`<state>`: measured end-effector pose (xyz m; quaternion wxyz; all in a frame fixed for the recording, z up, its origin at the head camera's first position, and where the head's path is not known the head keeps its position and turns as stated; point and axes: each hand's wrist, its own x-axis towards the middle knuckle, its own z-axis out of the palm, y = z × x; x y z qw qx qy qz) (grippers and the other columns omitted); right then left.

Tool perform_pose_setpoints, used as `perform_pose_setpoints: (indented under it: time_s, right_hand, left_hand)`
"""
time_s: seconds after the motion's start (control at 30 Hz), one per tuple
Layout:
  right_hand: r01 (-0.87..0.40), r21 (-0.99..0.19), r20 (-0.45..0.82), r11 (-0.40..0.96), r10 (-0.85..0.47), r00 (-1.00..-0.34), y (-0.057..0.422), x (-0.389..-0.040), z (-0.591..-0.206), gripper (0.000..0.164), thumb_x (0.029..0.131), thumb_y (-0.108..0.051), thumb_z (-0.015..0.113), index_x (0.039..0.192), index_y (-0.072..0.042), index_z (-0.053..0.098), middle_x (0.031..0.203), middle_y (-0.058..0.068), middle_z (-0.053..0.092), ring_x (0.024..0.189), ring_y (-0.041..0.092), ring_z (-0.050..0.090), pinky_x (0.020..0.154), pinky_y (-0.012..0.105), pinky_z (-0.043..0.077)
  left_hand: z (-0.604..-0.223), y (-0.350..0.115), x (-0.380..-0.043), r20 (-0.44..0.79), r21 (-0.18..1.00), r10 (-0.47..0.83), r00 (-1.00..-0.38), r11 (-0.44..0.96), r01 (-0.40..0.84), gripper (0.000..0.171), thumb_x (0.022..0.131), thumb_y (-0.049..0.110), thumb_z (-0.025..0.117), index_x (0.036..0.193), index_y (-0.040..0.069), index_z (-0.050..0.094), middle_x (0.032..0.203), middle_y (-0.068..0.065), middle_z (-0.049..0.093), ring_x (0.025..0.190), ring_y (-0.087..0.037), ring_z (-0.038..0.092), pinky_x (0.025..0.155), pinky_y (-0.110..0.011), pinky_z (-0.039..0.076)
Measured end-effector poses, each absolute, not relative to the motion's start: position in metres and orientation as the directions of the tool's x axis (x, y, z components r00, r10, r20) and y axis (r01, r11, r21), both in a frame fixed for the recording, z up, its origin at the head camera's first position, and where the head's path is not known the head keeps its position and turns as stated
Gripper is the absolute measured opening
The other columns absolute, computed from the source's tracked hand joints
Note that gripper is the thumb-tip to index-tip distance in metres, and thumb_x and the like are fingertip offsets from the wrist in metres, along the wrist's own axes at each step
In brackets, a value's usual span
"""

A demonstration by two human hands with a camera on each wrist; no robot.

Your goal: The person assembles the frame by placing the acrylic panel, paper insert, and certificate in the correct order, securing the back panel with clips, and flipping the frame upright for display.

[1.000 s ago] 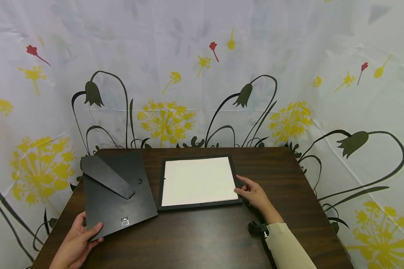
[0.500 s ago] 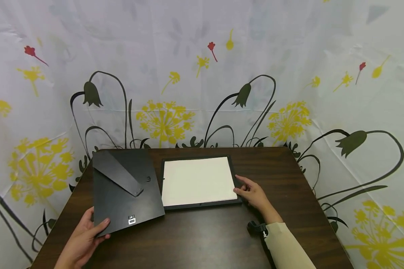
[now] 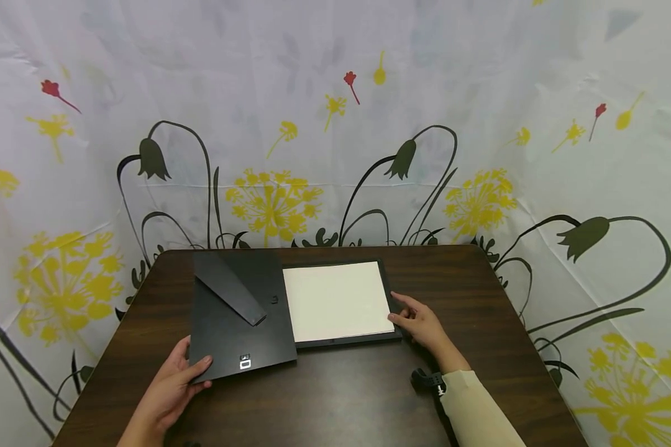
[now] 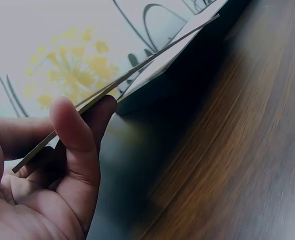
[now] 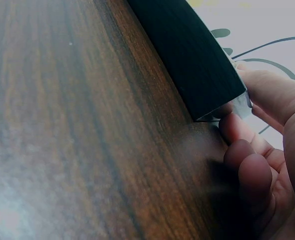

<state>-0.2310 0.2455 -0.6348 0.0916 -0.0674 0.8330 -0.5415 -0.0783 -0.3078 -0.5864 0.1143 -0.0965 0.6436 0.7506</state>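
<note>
A black picture-frame backing board (image 3: pixel 223 344), with a folded easel leg (image 3: pixel 232 292) and small metal hangers, is held by my left hand (image 3: pixel 170 388) at its near left corner. In the left wrist view the thumb and fingers pinch the thin board (image 4: pixel 137 69) edge-on, tilted above the table. The black picture frame (image 3: pixel 349 341) lies face down, a white sheet (image 3: pixel 338 301) filling it. The board covers the frame's left side in the head view. My right hand (image 3: pixel 422 326) grips the frame's right edge; the right wrist view shows fingers at the frame's corner (image 5: pixel 192 60).
Both hands work over a dark wood-grain table (image 3: pixel 324 397). Behind it hangs a white curtain (image 3: pixel 313 74) printed with flowers. A black strap (image 3: pixel 427 380) circles the right wrist by the beige sleeve (image 3: pixel 478 406).
My left hand has carried the backing board to the right, so it now overlaps the frame's left side. The right hand and the frame have stayed in place.
</note>
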Motion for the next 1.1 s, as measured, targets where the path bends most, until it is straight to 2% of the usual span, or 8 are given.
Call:
perform_pose_setpoints:
  time_s: [0.33,0.5,0.7,0.83,0.93,0.97,1.07,1.1]
  right_hand:
    - [-0.011,-0.924,-0.074,0.383,-0.207,-0.975,0.245,-0.23,-0.634,0.062,0.097,-0.038,0.085,0.154,-0.037,0.062,0.088,0.006,0.068,0.054,0.014,0.042,0.046,0.028,0.04]
    - [-0.006,-0.924,-0.083,0.382,-0.219,-0.972,0.243,-0.231,-0.635,0.064,0.097,-0.039,0.084,0.156,-0.036,0.06,0.089,0.004,0.066,0.056,0.013,0.043,0.046,0.029,0.041]
    - [-0.007,-0.928,-0.078,0.374,-0.212,-0.974,0.243,-0.231,-0.634,0.063,0.098,-0.038,0.085,0.156,-0.035,0.061,0.087,0.004,0.067,0.055,0.013,0.042,0.046,0.027,0.04]
    - [-0.007,-0.93,-0.077,0.366,-0.213,-0.974,0.244,-0.232,-0.634,0.066,0.098,-0.036,0.085,0.158,-0.03,0.058,0.09,0.007,0.067,0.055,0.011,0.043,0.046,0.028,0.04]
    - [-0.002,-0.932,-0.079,0.362,-0.21,-0.974,0.245,-0.233,-0.636,0.068,0.097,-0.036,0.085,0.158,-0.028,0.057,0.092,0.009,0.068,0.056,0.011,0.044,0.045,0.028,0.041]
    - [-0.002,-0.932,-0.08,0.361,-0.211,-0.974,0.246,-0.234,-0.637,0.067,0.097,-0.036,0.085,0.158,-0.027,0.057,0.092,0.01,0.068,0.056,0.011,0.045,0.045,0.029,0.041]
    - [-0.009,-0.93,-0.074,0.368,-0.21,-0.975,0.247,-0.234,-0.638,0.06,0.098,-0.036,0.084,0.153,-0.025,0.062,0.093,0.008,0.068,0.056,0.011,0.046,0.046,0.029,0.044]
    - [-0.013,-0.929,-0.07,0.371,-0.21,-0.975,0.247,-0.234,-0.638,0.057,0.099,-0.036,0.083,0.151,-0.025,0.064,0.092,0.007,0.068,0.056,0.011,0.046,0.046,0.029,0.044]
  left_hand:
    - [-0.579,-0.284,-0.097,-0.369,0.924,0.077,-0.926,-0.071,-0.375,0.084,0.112,0.018,0.063,0.174,0.018,0.006,0.131,0.016,0.072,0.104,-0.009,0.075,0.079,-0.032,0.062]
    - [-0.575,-0.273,-0.107,-0.382,0.924,0.08,-0.921,0.007,-0.383,0.085,0.111,0.02,0.066,0.175,0.016,0.009,0.145,-0.002,0.068,0.105,-0.013,0.075,0.082,-0.036,0.063]
    - [-0.574,-0.255,-0.121,-0.343,0.928,0.048,-0.938,0.171,-0.331,0.086,0.111,0.019,0.066,0.173,0.007,0.007,0.16,-0.034,0.047,0.106,-0.016,0.073,0.082,-0.038,0.063]
    - [-0.575,-0.244,-0.13,-0.318,0.908,0.02,-0.948,0.294,-0.299,0.095,0.111,0.021,0.067,0.174,0.007,-0.002,0.166,-0.038,0.037,0.097,-0.021,0.071,0.08,-0.036,0.06]
    - [-0.572,-0.237,-0.133,-0.318,0.895,0.019,-0.948,0.336,-0.294,0.097,0.109,0.024,0.07,0.175,0.009,0.0,0.173,-0.038,0.024,0.122,-0.038,0.066,0.079,-0.036,0.059]
    - [-0.572,-0.234,-0.133,-0.316,0.892,0.021,-0.949,0.347,-0.289,0.098,0.109,0.025,0.071,0.176,0.009,0.001,0.175,-0.039,0.019,0.123,-0.04,0.065,0.078,-0.037,0.059]
    - [-0.569,-0.223,-0.135,-0.314,0.883,0.022,-0.949,0.373,-0.284,0.096,0.107,0.026,0.073,0.176,0.008,0.007,0.175,-0.041,0.012,0.118,-0.043,0.064,0.075,-0.039,0.06]
    - [-0.57,-0.219,-0.137,-0.311,0.881,0.021,-0.95,0.382,-0.279,0.095,0.107,0.025,0.073,0.175,0.007,0.01,0.174,-0.042,0.014,0.103,-0.039,0.067,0.073,-0.039,0.059]
